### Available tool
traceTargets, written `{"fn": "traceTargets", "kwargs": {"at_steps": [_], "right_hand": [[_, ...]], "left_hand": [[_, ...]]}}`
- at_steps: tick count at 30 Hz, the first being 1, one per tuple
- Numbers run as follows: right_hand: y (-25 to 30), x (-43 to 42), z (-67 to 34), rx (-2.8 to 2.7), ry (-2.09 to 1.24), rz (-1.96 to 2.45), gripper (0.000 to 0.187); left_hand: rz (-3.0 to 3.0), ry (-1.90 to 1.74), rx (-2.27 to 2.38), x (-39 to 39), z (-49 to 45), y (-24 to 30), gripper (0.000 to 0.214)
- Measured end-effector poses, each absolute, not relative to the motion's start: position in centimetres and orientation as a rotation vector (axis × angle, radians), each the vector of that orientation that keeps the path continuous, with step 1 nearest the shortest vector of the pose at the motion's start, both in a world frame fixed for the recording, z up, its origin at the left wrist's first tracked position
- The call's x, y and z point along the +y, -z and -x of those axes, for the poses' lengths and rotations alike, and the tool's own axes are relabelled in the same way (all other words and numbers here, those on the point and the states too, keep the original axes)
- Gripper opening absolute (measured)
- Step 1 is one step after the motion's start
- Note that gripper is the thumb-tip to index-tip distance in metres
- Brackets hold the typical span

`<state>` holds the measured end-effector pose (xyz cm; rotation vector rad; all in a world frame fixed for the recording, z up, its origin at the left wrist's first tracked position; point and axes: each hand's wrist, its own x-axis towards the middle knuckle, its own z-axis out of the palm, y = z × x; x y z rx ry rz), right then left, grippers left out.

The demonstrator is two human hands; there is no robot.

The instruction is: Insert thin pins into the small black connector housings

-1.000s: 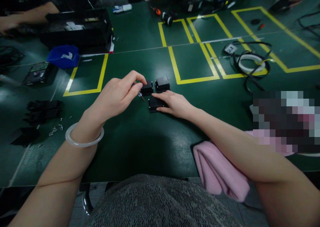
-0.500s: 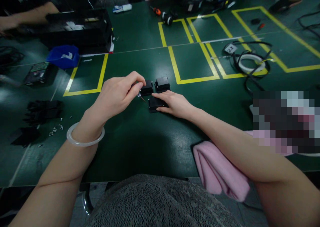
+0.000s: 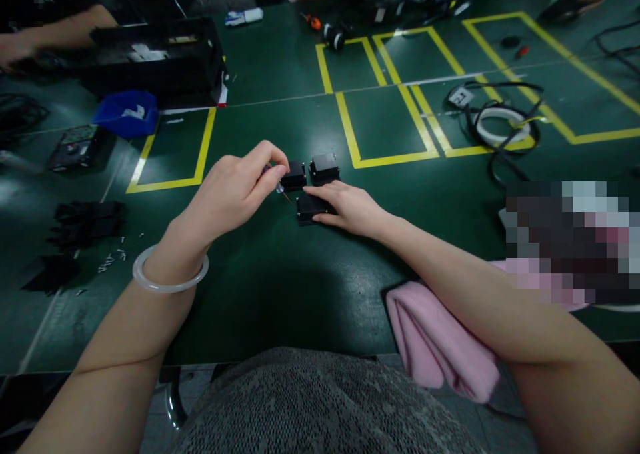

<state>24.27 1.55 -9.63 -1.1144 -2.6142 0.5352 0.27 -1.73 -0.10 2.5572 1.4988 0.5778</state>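
My left hand [image 3: 235, 191] is closed in a pinch round a small screwdriver [image 3: 283, 192], whose thin tip slants down to a small black box [image 3: 309, 208] on the green table. My right hand [image 3: 353, 207] lies on that box with its fingers curled over it, holding it down. Two more small black boxes [image 3: 294, 174] [image 3: 325, 167] stand side by side just behind it. A pale bangle [image 3: 167, 277] sits on my left wrist.
Yellow tape rectangles [image 3: 385, 131] mark the table [image 3: 280, 287]. A pink cloth [image 3: 435, 347] hangs over the near edge at right. Coiled cables [image 3: 505, 131] lie at right, black parts and loose screws [image 3: 85, 224] at left, a blue bin [image 3: 127, 112] and black tray [image 3: 155, 57] behind. Other people's arms work at the far side.
My left hand's fingers have shifted slightly on the screwdriver. The right hand and the boxes have stayed in place.
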Motion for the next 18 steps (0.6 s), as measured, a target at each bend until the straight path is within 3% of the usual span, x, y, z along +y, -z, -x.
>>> {"fn": "traceTargets", "kwargs": {"at_steps": [18], "right_hand": [[9.68, 1.58, -24.26, -2.617, -0.535, 1.115, 0.062]], "left_hand": [[-2.560, -0.587, 1.508, -1.72, -0.41, -0.08, 0.030]]}}
